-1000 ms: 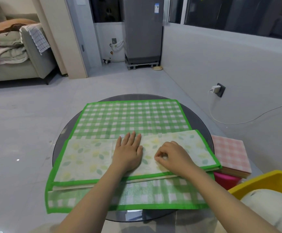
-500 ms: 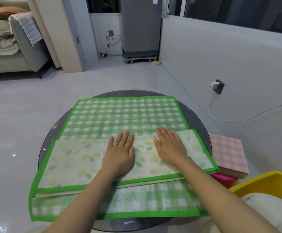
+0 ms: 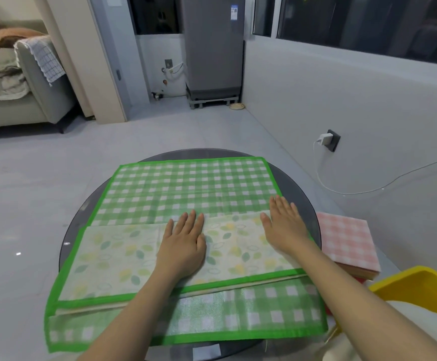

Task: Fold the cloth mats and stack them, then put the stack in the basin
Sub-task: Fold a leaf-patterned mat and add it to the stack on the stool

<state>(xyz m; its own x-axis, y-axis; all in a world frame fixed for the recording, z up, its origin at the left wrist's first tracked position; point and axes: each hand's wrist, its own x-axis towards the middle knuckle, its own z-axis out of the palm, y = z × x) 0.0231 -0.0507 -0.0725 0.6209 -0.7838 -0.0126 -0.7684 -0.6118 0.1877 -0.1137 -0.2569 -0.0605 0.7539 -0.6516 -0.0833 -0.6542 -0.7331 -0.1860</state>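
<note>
A green checked cloth mat (image 3: 191,186) lies spread over the round glass table (image 3: 80,214). Its near part is folded over, showing the leaf-print underside (image 3: 118,259) with a green border. My left hand (image 3: 183,246) lies flat on the middle of that folded band, fingers straight. My right hand (image 3: 285,225) presses flat on the band's right end, fingertips reaching past the fold onto the checked side. A folded pink checked mat (image 3: 347,238) rests on a stack at the right. The yellow basin (image 3: 420,285) sits at the lower right.
A white bundle (image 3: 417,319) fills the basin. A charger and cable (image 3: 324,139) hang from the right wall. A grey fridge (image 3: 212,45) stands at the back, and a sofa (image 3: 24,82) with blankets is at the far left.
My right hand uncurled, flattened, and slid right along the folded band to its right end. My left hand stayed flat in the middle.
</note>
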